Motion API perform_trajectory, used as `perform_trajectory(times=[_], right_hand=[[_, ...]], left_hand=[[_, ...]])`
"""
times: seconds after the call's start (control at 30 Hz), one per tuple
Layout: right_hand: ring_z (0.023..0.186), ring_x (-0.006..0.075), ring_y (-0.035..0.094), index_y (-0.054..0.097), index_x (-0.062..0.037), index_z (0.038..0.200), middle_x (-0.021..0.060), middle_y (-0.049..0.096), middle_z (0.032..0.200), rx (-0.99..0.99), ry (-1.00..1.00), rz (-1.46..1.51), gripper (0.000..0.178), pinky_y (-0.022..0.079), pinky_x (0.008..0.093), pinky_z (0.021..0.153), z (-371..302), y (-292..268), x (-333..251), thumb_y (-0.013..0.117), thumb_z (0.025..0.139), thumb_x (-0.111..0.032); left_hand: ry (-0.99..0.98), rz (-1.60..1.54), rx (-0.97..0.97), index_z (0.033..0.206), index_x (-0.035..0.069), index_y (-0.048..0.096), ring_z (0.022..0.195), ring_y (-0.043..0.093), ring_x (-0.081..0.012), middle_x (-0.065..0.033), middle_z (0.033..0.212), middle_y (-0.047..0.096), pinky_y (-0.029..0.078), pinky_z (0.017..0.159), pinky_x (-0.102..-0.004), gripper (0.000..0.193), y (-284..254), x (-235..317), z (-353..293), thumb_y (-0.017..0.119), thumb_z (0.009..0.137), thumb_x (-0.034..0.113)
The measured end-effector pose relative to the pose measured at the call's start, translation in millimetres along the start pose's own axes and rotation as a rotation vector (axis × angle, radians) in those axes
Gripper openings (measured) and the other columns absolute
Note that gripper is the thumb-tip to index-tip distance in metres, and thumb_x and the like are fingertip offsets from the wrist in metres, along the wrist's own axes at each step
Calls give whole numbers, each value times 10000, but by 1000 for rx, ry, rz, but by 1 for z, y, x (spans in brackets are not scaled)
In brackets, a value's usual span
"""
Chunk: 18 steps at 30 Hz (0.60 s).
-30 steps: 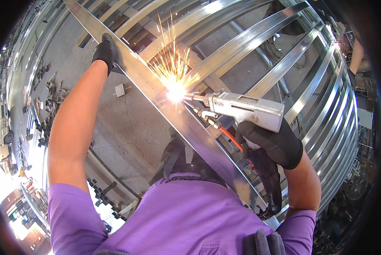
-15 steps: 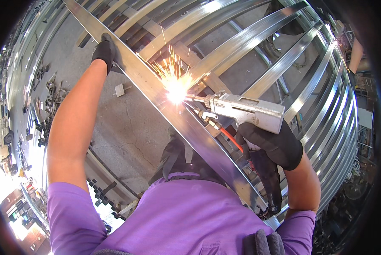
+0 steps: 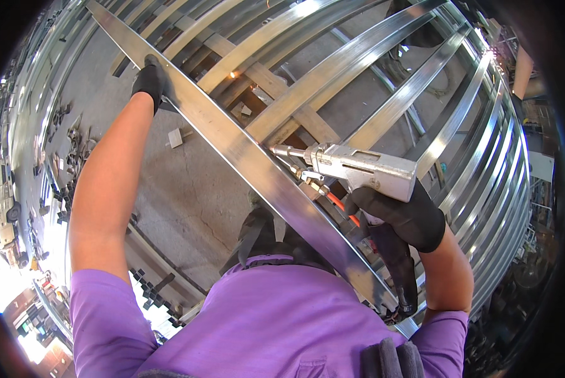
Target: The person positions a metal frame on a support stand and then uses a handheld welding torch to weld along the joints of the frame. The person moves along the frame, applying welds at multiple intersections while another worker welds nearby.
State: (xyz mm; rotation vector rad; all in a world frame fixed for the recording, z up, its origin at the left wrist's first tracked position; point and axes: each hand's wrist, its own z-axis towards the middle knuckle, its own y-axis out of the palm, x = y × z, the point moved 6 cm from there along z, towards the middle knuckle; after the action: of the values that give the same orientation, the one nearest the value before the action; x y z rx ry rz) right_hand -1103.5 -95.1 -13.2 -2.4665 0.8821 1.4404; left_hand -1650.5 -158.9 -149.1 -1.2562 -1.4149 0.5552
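My right hand (image 3: 403,217), in a black glove, is wrapped round the grip of a silver welding gun (image 3: 364,165). The gun's nozzle points left, its tip at the far-side edge of a long shiny metal beam (image 3: 232,142), and no arc burns there. An orange hose (image 3: 335,200) runs along under the gun. Toward the beam's far left end, my left hand (image 3: 151,80), also gloved in black, grips the beam's near edge. Its thumb side lies on the top face; the fingers underneath are hidden.
Several parallel metal bars (image 3: 396,94) form a large frame beyond the beam and to the right. Wooden-coloured crosspieces (image 3: 314,123) lie below them. A small pale block (image 3: 176,137) sits on the concrete floor. At the far right, another person's arm (image 3: 522,72) shows near a bright spark.
The bright arc and spray of sparks at the nozzle have gone out, leaving small glowing specks. The gun has shifted very slightly left and down; my left hand still grips the beam.
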Motion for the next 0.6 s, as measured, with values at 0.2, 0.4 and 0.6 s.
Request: perform_trajectory(times=[0.2,0.4,0.6], right_hand=[[750,125,682,628,15,1344,65,746,953,156,120,-24,413,563,288,660,-58,-22,-12,740,979,-143],[744,114,667,635,10,1344,52,726,940,147,339,-29,447,558,287,655,-84,-31,21,769,960,-174],[824,90,619,624,21,1360,26,707,986,89,241,-24,483,531,269,713,-79,-29,23,789,949,-171]], left_hand=[[23,-47,8,1337,-45,666,1275,641,-370,-270,1351,669,478,1075,-467,898,0,-19,22,229,1042,681],[30,46,26,1355,-61,650,1225,673,-376,-285,1353,670,509,1039,-457,903,0,-17,34,271,1032,692],[15,-41,43,1328,-45,677,1276,652,-410,-296,1382,653,490,1083,-475,880,-5,-16,21,226,1033,650]])
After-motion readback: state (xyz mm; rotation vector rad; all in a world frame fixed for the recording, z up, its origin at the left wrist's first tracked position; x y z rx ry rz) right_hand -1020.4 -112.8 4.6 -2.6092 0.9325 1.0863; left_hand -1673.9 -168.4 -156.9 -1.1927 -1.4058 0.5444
